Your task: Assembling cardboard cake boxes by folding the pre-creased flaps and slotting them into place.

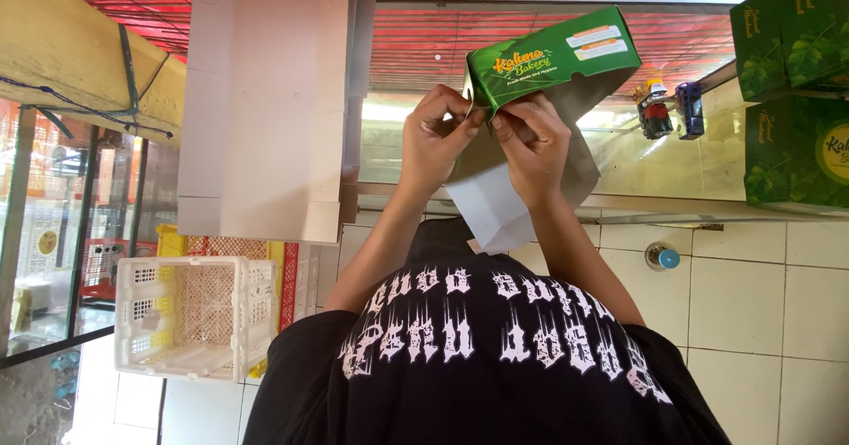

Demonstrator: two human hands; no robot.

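Left hand (435,138) pinched shut on the near edge of a green carton (548,54), thumb and fingers closed over a flap. Right hand (533,144) just beside it, almost touching, fingers curled tight on the same edge and on the grey inner flap (575,140) below. Carton held up between both hands, tilted, only partly formed: 1 green printed panel raised, grey inside faces and a white panel (491,206) hanging loose and unfolded beneath the wrists. Folding seemingly at an early stage, with bottom and sides not yet closed. To the right of the hands, 2 green boxes (794,82) stacked, already shaped. To the lower left, a white crate (190,317); below, a black printed shirt (495,365).
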